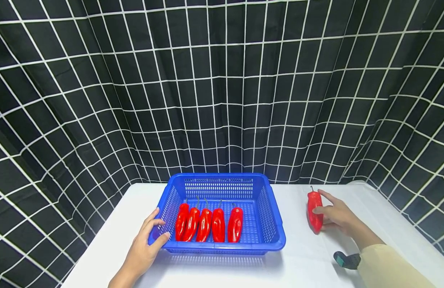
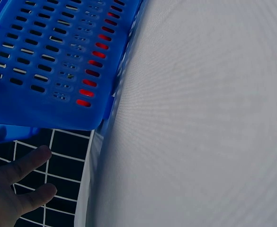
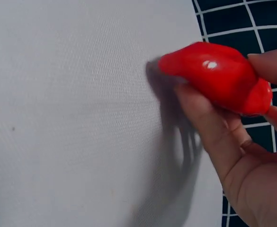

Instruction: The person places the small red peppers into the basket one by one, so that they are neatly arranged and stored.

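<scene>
My right hand (image 1: 338,215) holds a glossy red pepper (image 1: 315,212) with a thin dark stem, at the right of the white table. In the right wrist view, thumb and fingertips (image 3: 190,97) lie along both sides of the pepper (image 3: 216,78), with its tip close to the cloth. My left hand (image 1: 144,246) is at the front left corner of a blue plastic basket (image 1: 222,248), its fingers spread over the rim; firm contact is hard to tell. Several red peppers (image 1: 218,225) stand side by side in the basket, stems toward the back.
A white cloth (image 1: 301,264) covers the table. Black curtains with a white grid (image 1: 222,120) close off the back and both sides. A dark strap-like device (image 1: 345,260) sits at the right wrist.
</scene>
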`<state>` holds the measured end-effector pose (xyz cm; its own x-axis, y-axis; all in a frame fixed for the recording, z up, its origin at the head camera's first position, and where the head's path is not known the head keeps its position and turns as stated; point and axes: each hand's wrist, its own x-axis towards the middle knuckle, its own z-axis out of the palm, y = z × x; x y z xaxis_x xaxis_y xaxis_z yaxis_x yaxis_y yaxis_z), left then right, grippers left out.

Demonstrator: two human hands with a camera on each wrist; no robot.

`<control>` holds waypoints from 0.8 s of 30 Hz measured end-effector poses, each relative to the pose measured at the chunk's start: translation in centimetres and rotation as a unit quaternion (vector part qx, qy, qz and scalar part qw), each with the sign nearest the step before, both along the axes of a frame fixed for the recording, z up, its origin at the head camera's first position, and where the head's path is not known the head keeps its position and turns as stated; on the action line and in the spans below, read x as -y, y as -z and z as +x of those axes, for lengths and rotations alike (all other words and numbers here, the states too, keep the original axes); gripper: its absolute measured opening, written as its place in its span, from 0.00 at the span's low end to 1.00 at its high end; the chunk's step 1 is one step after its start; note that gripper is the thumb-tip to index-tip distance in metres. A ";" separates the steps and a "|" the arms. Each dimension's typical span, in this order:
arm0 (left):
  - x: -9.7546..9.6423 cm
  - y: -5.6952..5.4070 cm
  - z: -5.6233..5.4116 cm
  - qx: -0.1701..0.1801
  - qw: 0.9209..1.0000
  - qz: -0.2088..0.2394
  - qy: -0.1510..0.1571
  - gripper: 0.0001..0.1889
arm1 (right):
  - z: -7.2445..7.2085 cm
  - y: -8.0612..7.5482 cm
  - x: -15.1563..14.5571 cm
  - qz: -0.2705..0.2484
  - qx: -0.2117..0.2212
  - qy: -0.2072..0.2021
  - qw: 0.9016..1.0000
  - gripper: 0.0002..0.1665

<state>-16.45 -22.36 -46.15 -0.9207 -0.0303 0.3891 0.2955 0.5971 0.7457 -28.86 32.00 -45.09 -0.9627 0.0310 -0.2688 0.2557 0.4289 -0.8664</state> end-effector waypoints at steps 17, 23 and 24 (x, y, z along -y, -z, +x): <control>0.0 0.1 0.0 -0.007 1.000 0.001 0.002 0.12 | 2.6 -2.9 1.5 -0.226 -0.025 0.014 0.974 0.53; 0.0 0.1 0.0 -0.015 1.000 0.000 0.001 0.12 | 3.8 -4.6 2.9 -0.254 -0.053 -0.007 0.966 0.48; 0.0 0.1 0.1 -0.015 1.000 0.001 0.002 0.12 | 4.0 -4.8 3.1 -0.258 -0.058 -0.012 0.964 0.47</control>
<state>-16.40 -22.39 -46.23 -0.9088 -0.0273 0.4164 0.3199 0.5951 0.7372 -24.85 28.88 -40.30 -0.9859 -0.1016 -0.1332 0.1400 -0.0624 -0.9882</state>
